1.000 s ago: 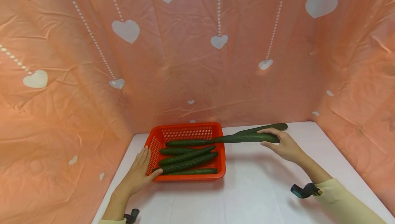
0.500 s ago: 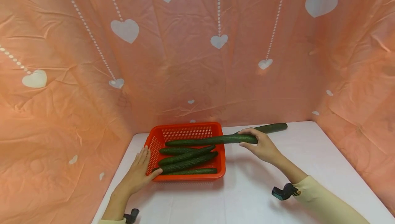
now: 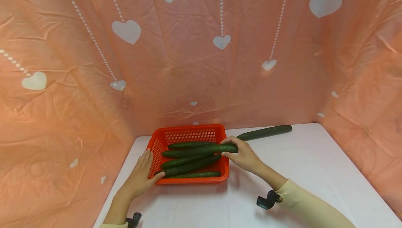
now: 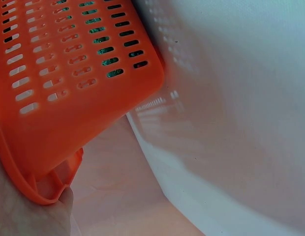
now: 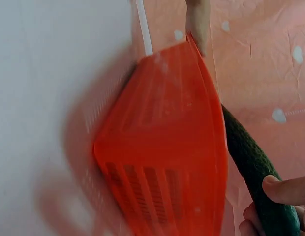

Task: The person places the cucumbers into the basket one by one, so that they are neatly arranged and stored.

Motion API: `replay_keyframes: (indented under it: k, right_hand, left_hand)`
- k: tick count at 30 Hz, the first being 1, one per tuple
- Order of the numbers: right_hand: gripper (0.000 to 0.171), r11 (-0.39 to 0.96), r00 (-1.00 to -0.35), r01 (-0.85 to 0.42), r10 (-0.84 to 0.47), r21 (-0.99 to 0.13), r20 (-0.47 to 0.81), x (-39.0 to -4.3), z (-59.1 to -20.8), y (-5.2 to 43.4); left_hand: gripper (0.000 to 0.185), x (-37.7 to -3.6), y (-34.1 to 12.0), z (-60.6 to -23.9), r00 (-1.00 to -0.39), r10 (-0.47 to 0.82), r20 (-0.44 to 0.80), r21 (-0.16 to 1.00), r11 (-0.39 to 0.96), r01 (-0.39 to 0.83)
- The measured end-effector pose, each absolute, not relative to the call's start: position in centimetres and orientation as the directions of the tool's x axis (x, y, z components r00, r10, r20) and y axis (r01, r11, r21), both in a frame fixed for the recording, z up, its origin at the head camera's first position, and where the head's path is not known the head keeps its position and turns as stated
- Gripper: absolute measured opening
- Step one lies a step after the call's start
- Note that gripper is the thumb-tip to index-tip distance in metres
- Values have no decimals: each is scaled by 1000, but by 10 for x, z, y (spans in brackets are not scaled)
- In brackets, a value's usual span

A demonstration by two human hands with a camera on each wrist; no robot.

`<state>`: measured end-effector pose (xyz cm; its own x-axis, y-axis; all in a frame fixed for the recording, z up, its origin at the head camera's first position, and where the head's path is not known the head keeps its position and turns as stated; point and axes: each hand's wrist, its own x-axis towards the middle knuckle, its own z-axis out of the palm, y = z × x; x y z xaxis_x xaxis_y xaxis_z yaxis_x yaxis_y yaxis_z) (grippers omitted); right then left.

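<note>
My right hand [image 3: 245, 154] grips a long dark green cucumber [image 3: 210, 149] by its right end, thumb on the near side. The cucumber slants down over the right rim of a red plastic basket [image 3: 225, 175], its far end among several other cucumbers [image 3: 191, 167] lying lengthwise inside. In the right wrist view, thumb and fingers close round the end of the cucumber [image 5: 253, 157] beside the rim. My left hand [image 3: 141, 174] rests on the basket's left rim with fingers straight. The left wrist view shows that hand [image 4: 29, 216] against the basket's rim corner.
Another cucumber [image 3: 267, 132] lies on the white table [image 3: 298, 158] behind my right hand, to the right of the basket. Pinkish-orange cloth [image 3: 176, 85] with white hearts hangs round the back and both sides of the table.
My right hand has carried the cucumber leftward from the right side of the table until most of it is over the basket. The left hand has stayed at the left rim.
</note>
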<state>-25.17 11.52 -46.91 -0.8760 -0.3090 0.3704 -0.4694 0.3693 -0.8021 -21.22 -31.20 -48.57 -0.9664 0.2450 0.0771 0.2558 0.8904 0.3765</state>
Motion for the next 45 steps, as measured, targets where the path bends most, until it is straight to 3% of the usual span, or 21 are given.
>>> replay_keyframes:
  k: [19, 45]
  right_hand:
    - [31, 380, -881, -451, -333, -808, 336, -248, -479, 56]
    - [30, 468, -879, -437, -402, -768, 256, -253, -481, 30]
  left_hand:
    - [107, -212, -311, -485, -966, 244, 82, 390, 885, 256]
    - [108, -211, -307, -483, -970, 232, 68, 385, 891, 240]
